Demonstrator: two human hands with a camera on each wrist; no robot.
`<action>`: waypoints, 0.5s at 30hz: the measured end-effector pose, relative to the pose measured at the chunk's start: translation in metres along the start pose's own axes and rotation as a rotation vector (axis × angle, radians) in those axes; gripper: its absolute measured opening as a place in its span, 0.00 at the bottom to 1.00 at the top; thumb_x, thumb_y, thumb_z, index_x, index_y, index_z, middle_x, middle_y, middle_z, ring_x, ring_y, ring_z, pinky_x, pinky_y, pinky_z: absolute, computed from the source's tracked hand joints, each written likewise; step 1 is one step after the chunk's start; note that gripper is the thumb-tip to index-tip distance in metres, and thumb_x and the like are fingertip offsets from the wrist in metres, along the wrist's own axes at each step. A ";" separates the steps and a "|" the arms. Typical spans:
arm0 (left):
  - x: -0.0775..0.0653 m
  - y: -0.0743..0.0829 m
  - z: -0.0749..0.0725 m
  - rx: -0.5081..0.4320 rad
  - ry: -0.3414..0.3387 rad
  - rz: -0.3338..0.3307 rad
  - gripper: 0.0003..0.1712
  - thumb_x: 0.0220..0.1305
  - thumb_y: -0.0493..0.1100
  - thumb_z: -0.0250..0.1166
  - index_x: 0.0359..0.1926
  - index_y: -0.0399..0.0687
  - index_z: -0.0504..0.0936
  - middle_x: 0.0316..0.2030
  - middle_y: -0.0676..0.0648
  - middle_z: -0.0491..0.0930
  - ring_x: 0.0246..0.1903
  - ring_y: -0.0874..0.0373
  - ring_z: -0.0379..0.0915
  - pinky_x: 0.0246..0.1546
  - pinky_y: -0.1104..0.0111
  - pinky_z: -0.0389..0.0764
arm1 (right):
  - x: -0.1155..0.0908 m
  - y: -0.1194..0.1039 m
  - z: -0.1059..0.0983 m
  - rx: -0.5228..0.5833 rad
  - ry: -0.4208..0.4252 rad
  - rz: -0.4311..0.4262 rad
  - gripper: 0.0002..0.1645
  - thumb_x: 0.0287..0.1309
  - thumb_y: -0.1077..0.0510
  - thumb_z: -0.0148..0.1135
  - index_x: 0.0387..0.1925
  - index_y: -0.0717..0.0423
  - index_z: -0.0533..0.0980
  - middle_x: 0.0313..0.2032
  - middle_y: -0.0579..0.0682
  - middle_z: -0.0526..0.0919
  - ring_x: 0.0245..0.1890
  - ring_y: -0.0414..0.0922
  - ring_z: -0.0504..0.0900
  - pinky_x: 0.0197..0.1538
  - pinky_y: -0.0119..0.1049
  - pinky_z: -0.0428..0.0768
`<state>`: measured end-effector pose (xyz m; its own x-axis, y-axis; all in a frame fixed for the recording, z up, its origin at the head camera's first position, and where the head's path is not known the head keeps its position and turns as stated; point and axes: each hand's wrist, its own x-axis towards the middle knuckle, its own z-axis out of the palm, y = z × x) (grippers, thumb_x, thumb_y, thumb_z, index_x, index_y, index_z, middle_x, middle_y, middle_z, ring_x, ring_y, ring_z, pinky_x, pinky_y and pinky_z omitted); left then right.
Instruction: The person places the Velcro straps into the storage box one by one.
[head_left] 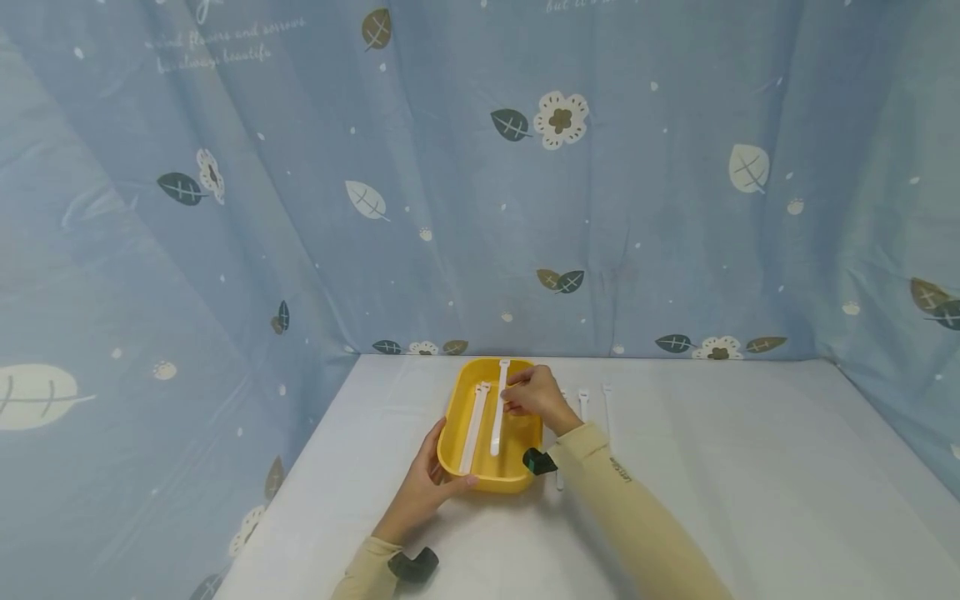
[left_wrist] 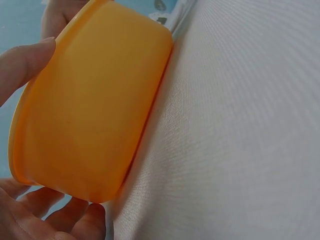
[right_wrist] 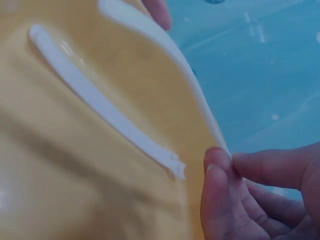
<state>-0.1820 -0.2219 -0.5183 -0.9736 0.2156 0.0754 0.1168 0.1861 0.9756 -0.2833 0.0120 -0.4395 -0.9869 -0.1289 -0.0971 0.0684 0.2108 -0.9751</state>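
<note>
A yellow oblong plastic tray [head_left: 516,482] stands on the table's left part. My left hand [head_left: 423,483] grips its near left corner, thumb over the rim and fingers around the outer wall [left_wrist: 100,100]. Above the tray, my right hand [head_left: 534,392] pinches a long flat white plastic strap [head_left: 497,425] with a small wider head, between thumb and fingers [right_wrist: 267,167]. The held strap [right_wrist: 185,65] bends slightly in the right wrist view. Inside the tray, along its left side, lie white straps [head_left: 474,429], close together; their exact number is unclear.
More white straps [head_left: 583,404] lie on the white-covered table [head_left: 720,475] right of the tray, partly hidden by my right arm. A blue patterned curtain [head_left: 465,208] hangs behind the table and at both sides.
</note>
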 end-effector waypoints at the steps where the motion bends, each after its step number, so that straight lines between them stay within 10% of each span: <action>1: 0.000 0.000 0.000 -0.001 0.000 0.001 0.63 0.60 0.41 0.77 0.84 0.53 0.42 0.83 0.41 0.46 0.81 0.41 0.49 0.80 0.52 0.58 | 0.001 0.001 0.001 -0.006 0.001 -0.001 0.19 0.61 0.70 0.67 0.52 0.75 0.78 0.34 0.65 0.89 0.26 0.50 0.90 0.35 0.39 0.93; 15: -0.001 0.003 -0.001 -0.012 0.008 -0.036 0.63 0.60 0.42 0.77 0.84 0.56 0.43 0.83 0.45 0.47 0.81 0.46 0.50 0.79 0.57 0.61 | 0.005 0.001 0.014 -0.058 0.005 0.049 0.19 0.60 0.70 0.69 0.52 0.74 0.77 0.36 0.66 0.89 0.30 0.55 0.92 0.46 0.53 0.92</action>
<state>-0.1807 -0.2222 -0.5149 -0.9787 0.2011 0.0414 0.0790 0.1824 0.9800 -0.2856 -0.0022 -0.4439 -0.9833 -0.1119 -0.1436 0.1086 0.2728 -0.9559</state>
